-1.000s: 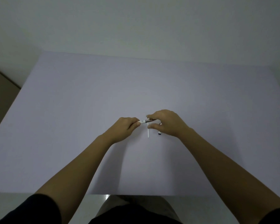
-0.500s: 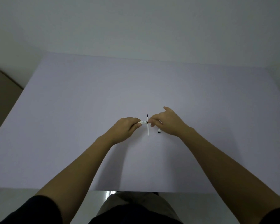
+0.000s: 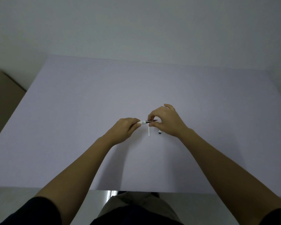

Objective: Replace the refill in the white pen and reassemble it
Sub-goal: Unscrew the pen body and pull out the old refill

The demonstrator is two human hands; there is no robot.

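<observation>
My left hand [image 3: 126, 129] is closed around the white pen barrel [image 3: 142, 122], which points to the right just above the table. A dark pointed tip piece [image 3: 152, 121] sticks out of the barrel's end, and my right hand [image 3: 166, 121] pinches it between thumb and forefinger. On the table just below lies a thin white refill [image 3: 149, 132], lengthwise toward me. Beside it, a small pen part with a black end [image 3: 159, 132] peeks out from under my right hand; the rest of it is hidden.
The work surface is a wide pale lavender sheet [image 3: 88, 111] on the table, its near edge by my lap. A beige object [image 3: 2, 88] stands off the table's left side. A plain wall rises behind.
My right hand has lifted slightly and shifted its pinch on the dark tip piece, which now juts out to the right; its other fingers have spread. The left hand has stayed put.
</observation>
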